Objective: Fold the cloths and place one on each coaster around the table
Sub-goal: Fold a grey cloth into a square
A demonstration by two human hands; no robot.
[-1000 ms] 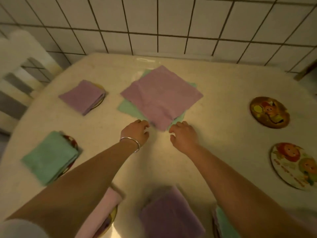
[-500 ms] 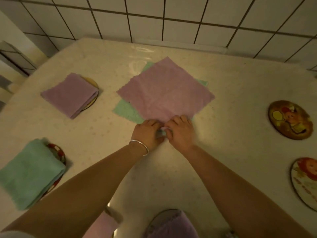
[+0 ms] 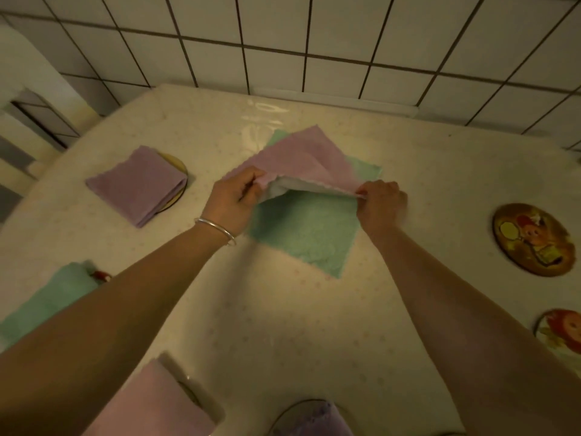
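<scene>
1. Left hand [image 3: 234,199] and right hand [image 3: 380,201] each pinch the lilac cloth [image 3: 301,158], lifted over the green cloth [image 3: 306,228] mid-table.
2. Cartoon coaster [image 3: 531,239] lies bare at right; no readable writing.

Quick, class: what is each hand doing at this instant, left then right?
Left hand: pinches the near edge of the purple cloth, lifted.
Right hand: pinches the same edge of that cloth.

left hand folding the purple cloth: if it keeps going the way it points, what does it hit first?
The left hand points up-right, so first the lifted purple cloth it pinches, then likely the tiled wall; depth is unclear.
</scene>
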